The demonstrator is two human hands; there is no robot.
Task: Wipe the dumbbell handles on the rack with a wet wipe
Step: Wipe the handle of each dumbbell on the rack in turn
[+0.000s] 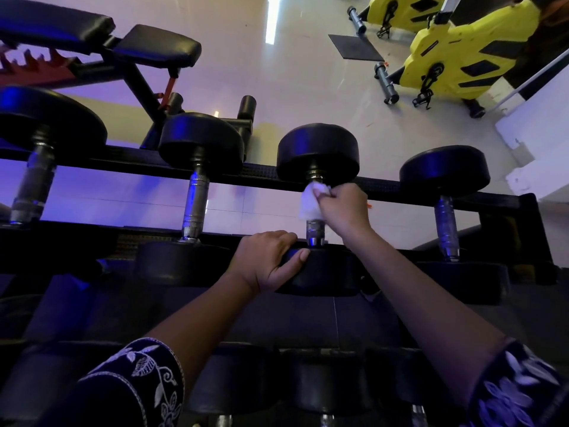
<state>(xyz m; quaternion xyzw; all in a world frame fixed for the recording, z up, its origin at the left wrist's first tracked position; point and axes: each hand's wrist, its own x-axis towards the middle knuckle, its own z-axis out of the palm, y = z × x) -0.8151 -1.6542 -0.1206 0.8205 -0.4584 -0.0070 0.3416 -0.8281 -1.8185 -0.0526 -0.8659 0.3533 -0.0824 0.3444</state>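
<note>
Several black dumbbells lie across the top tier of a black rack (529, 211). My right hand (343, 209) grips a white wet wipe (309, 201) wrapped around the upper part of the chrome handle (315, 234) of the third dumbbell from the left. My left hand (268, 260) holds the near head (320, 272) of that same dumbbell, thumb on its top edge. The far head (317, 154) sits on the back rail. Bare chrome handles of the neighbouring dumbbells show at the left (195, 208) and right (446, 226).
A lower tier of dumbbells (326, 383) lies near my forearms. Beyond the rack stand a black adjustable bench (154, 47), two yellow exercise bikes (462, 63) and a dark floor mat (355, 46) on a pale glossy floor. A white wall base is at the right.
</note>
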